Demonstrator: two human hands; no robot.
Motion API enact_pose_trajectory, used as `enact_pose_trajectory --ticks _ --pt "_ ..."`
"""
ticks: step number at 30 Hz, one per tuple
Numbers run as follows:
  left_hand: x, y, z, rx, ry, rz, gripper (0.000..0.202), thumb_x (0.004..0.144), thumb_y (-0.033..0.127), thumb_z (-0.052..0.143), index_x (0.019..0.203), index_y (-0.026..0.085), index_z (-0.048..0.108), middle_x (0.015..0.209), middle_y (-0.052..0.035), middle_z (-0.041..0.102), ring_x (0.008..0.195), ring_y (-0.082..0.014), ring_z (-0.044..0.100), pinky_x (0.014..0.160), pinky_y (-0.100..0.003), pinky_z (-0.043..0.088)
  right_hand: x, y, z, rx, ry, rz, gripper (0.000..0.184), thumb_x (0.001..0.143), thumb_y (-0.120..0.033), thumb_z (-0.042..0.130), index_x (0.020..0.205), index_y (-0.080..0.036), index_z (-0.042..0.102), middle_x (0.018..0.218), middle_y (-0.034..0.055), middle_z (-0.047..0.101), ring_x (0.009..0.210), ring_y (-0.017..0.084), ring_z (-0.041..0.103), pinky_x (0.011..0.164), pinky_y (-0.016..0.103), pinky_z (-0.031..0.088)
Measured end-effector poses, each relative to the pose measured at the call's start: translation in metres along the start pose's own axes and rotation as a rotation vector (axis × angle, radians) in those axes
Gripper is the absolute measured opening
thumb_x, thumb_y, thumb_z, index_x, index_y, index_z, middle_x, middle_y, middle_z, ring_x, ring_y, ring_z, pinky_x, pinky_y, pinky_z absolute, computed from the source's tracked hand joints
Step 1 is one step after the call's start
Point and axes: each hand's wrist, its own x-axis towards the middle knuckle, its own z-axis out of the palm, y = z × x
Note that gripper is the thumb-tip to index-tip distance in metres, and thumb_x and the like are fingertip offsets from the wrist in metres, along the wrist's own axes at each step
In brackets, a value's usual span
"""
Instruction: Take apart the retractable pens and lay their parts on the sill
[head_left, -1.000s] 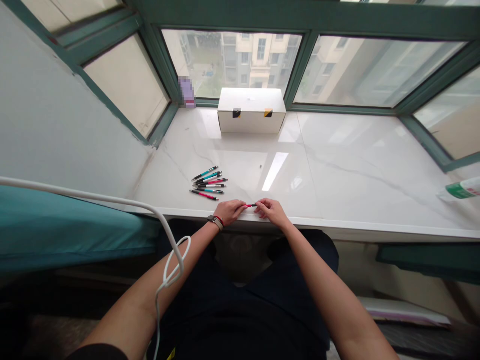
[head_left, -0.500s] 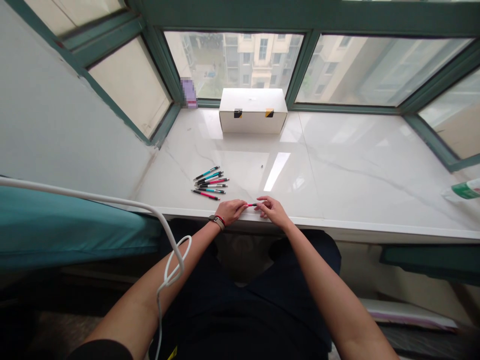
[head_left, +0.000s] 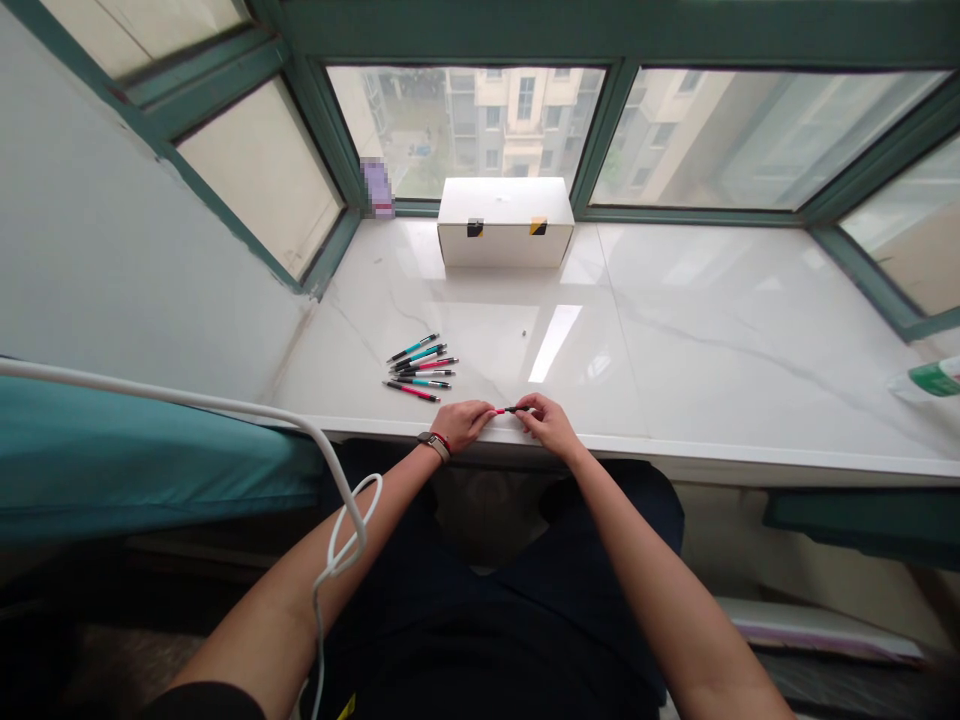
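Just beyond the left hand (head_left: pixel 461 422) and pen (head_left: pixel 506 410), loose pens (head_left: pixel 420 367), white box (head_left: pixel 505 235).

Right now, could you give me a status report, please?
Left hand and right hand grip one pink pen. Loose pens lie left, untouched.

Head camera looks forward and down over the windowsill (head_left: pixel 675 330); fairly near.

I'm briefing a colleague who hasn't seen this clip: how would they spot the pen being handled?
Start at the wide white marble sill under the green-framed windows and go to its near edge. There the left hand and right hand pinch a slim pink-and-black pen by its ends. Unlike the loose pens fanned out to its left, it is held.
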Motion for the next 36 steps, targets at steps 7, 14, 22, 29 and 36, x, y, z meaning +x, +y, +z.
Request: enact_pose_trajectory --ticks 7,14,22,29,36 --pt "0.000 0.001 -0.001 -0.010 0.012 -0.029 0.039 0.097 0.047 0.033 0.099 0.026 0.066 0.088 -0.0009 0.070 0.078 -0.0143 0.062 0.065 -0.025 0.040 0.000 0.002 -0.002 0.087 0.051 0.015 0.038 0.074 -0.049 0.067 0.096 -0.020 0.058 0.072 0.0028 0.065 0.062 0.017 0.062 0.050 0.027 0.051" --pt "0.001 0.001 -0.002 -0.062 0.048 -0.063 0.035 0.096 0.045 0.037 0.099 0.024 0.065 0.086 -0.0018 0.070 0.075 -0.0140 0.062 0.065 -0.024 0.041 0.003 0.009 -0.019 0.147 0.201 0.019 0.039 0.075 -0.049 0.067 0.099 -0.019 0.060 0.086 0.0066 0.066 0.078 0.020 0.064 0.054 0.027 0.052" --pt "0.001 0.006 -0.003 -0.116 0.097 -0.085 0.032 0.091 0.047 0.046 0.097 0.024 0.067 0.091 -0.0023 0.070 0.078 -0.0138 0.062 0.069 -0.024 0.043 0.016 -0.010 -0.039 0.041 -0.017 0.001 0.035 0.070 -0.044 0.073 0.091 -0.019 0.060 0.085 0.0056 0.069 0.070 0.016 0.061 0.056 0.027 0.051" --pt "0.015 0.027 -0.003 -0.019 0.108 -0.202 0.035 0.093 0.049 0.043 0.115 0.031 0.062 0.098 -0.0012 0.070 0.083 -0.0158 0.064 0.067 -0.024 0.041 0.035 -0.024 -0.014 0.079 0.011 0.005 0.039 0.072 -0.049 0.070 0.095 -0.018 0.069 0.074 0.0043 0.068 0.069 0.018 0.063 0.057 0.028 0.050" --pt "0.018 0.017 -0.004 -0.157 0.174 -0.247 0.027 0.092 0.040 0.046 0.101 0.026 0.068 0.088 -0.0021 0.072 0.078 -0.0157 0.064 0.068 -0.024 0.042 0.044 -0.029 0.004 0.147 0.072 0.021 0.046 0.073 -0.051 0.068 0.107 -0.020 0.063 0.084 0.0053 0.071 0.071 0.017 0.063 0.058 0.027 0.051"
